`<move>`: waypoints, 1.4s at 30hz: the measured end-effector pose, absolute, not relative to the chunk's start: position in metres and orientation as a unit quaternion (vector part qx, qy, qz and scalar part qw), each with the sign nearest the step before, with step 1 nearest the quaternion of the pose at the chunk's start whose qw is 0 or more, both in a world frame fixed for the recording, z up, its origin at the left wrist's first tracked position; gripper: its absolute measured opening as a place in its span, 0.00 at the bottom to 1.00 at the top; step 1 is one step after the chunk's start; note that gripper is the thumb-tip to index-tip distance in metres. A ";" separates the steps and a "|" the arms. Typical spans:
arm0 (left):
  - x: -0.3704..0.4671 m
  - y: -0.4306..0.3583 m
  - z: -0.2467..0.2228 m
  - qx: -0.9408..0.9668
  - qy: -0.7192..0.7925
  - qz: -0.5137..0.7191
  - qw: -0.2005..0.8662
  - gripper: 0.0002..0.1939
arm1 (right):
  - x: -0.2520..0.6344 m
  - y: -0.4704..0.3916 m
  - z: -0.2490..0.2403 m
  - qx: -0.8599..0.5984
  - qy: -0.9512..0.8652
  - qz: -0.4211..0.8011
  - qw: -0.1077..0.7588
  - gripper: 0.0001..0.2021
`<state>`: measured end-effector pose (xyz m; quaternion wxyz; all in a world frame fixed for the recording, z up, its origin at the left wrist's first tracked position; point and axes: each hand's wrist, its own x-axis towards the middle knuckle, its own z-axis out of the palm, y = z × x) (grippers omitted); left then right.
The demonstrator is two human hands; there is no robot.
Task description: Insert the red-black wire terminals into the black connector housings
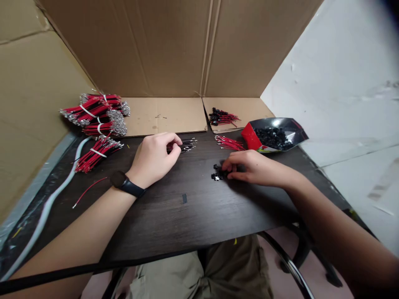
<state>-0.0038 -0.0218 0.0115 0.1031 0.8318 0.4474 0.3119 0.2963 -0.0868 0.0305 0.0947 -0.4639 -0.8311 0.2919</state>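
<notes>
My left hand (pixel 157 155) is over a small bunch of black wires (pixel 187 145) with bare metal terminals pointing right. Its thumb and fingers are curled together around the near part of the bunch, and the fingers cover the rest of it. On the right, my right hand (pixel 251 166) reaches down to a small pile of black plastic connector housings (pixel 217 177). Its thumb and fingertips close on housings at the pile's right side, which they partly hide. Just behind this hand lies a loose bunch of red wires (pixel 229 143) with metal ends.
Tied bundles of red and black wires (pixel 96 112) are stacked at the left, beside a pale hose (pixel 52 197). A single red wire (pixel 89 191) lies near my wrist. An open box (pixel 249 137) holds black housings. Wires with housings (pixel 222 117) lie on cardboard (pixel 168 114).
</notes>
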 end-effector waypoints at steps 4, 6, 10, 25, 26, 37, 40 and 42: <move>0.001 -0.028 0.015 0.830 0.424 0.339 0.127 0.09 | 0.296 -0.084 0.024 -0.479 -0.821 0.288 0.116 0.04; 0.004 -0.032 0.017 0.830 0.400 0.351 0.165 0.09 | 0.294 -0.083 0.026 -0.486 -0.810 0.297 0.140 0.04; 0.011 -0.041 0.018 0.829 0.331 0.340 0.296 0.07 | 0.284 -0.084 0.035 -0.486 -0.775 0.328 0.236 0.07; 0.017 -0.049 0.021 0.750 0.347 0.414 0.380 0.05 | 0.243 -0.069 0.053 -0.456 -0.757 0.349 0.312 0.14; 0.016 -0.048 0.021 0.745 0.352 0.421 0.378 0.05 | 0.242 -0.063 0.051 -0.455 -0.760 0.339 0.316 0.13; 0.013 -0.041 0.029 0.693 0.369 0.459 0.416 0.06 | 0.221 -0.005 -0.010 -0.435 -0.865 0.102 0.228 0.13; 0.012 -0.040 0.028 0.687 0.370 0.463 0.420 0.09 | 0.216 -0.003 -0.009 -0.451 -0.860 0.094 0.218 0.13; 0.012 -0.039 0.028 0.686 0.370 0.467 0.418 0.10 | 0.215 -0.001 -0.008 -0.454 -0.856 0.104 0.227 0.11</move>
